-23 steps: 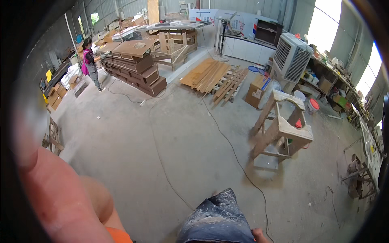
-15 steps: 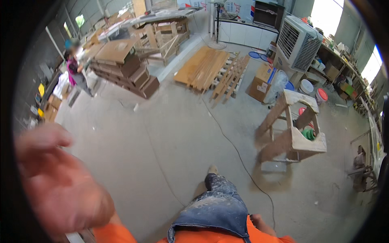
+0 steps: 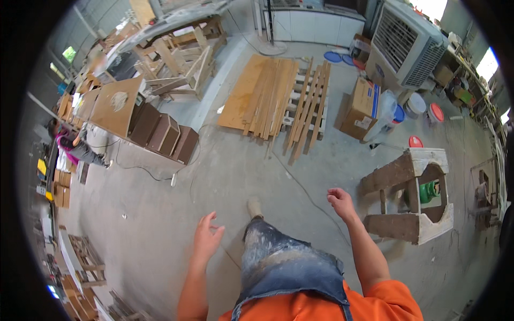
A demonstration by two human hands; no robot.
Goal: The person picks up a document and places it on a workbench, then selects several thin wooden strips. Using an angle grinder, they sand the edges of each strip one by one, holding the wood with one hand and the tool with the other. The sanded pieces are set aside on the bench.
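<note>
Near the lower middle of the frame, the person's left hand [image 3: 207,238] hangs in the air above the concrete floor [image 3: 150,224], its grip apart with fingers loosely spread and holding nothing. Right of centre, the right hand [image 3: 340,204] is also empty, its fingers curled loosely and not clamped on anything. Nearest to it, at the right of the frame, stands a rough wooden stand [image 3: 412,198] with a green object [image 3: 428,191] inside it. Between the hands shows a denim-clad leg [image 3: 286,265], its shoe [image 3: 255,207] planted on the floor, beneath an orange shirt [image 3: 342,307]. A thin cable [image 3: 305,187] runs across the floor just past the right hand. Upper centre lies a stack of wooden boards [image 3: 267,96], with a cardboard box [image 3: 360,109] and a large air cooler [image 3: 404,45] to the upper right. At the left edge another person [image 3: 75,147] bends over beside brown wooden boxes [image 3: 166,134].
</note>
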